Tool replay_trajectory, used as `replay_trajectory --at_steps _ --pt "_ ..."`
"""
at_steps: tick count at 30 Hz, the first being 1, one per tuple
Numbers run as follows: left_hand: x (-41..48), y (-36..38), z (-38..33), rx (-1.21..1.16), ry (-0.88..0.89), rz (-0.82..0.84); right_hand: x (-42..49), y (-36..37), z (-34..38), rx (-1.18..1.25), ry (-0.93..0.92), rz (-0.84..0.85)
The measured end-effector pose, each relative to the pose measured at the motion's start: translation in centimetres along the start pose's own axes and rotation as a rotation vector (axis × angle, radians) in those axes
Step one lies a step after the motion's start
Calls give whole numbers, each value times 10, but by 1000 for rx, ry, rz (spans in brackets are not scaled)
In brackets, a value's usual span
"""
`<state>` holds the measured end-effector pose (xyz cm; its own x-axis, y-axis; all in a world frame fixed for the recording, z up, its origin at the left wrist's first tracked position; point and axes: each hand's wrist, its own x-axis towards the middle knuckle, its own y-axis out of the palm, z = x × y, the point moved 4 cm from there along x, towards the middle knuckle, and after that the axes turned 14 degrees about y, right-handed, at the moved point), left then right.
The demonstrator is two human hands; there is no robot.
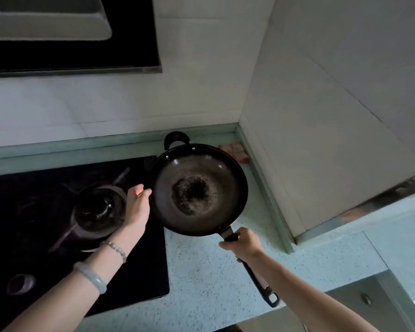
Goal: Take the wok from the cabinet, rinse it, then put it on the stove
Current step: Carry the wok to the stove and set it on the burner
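Observation:
The dark wok [197, 188] is held over the pale speckled counter, just right of the black glass stove [134, 259]. Its bottom shows a dark worn patch, and a small loop handle sticks out at its far rim. My right hand [243, 243] grips the long black handle close to the bowl. My left hand [138, 204] rests against the wok's left rim, fingers curled on its edge. The right burner [98, 209] with its metal ring lies just left of the wok, partly behind my left wrist.
A range hood [70, 32] hangs above the stove. White tiled walls meet in a corner at the right. A pinkish cloth [235, 152] lies in the counter's back corner. A stove knob [21, 283] sits at the front left. A cabinet door with a knob [365, 299] is lower right.

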<state>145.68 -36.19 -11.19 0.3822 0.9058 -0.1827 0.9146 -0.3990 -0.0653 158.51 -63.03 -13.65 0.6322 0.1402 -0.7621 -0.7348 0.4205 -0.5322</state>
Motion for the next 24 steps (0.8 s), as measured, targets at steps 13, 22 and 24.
replay_trajectory --at_steps 13,22,24 --pt "-141 53 47 -155 -474 316 2 30 33 459 193 301" --pt "-180 78 42 -163 -393 433 5 17 23 321 107 341" --pt "-180 80 43 -155 -381 421 5 16 22 318 70 350"
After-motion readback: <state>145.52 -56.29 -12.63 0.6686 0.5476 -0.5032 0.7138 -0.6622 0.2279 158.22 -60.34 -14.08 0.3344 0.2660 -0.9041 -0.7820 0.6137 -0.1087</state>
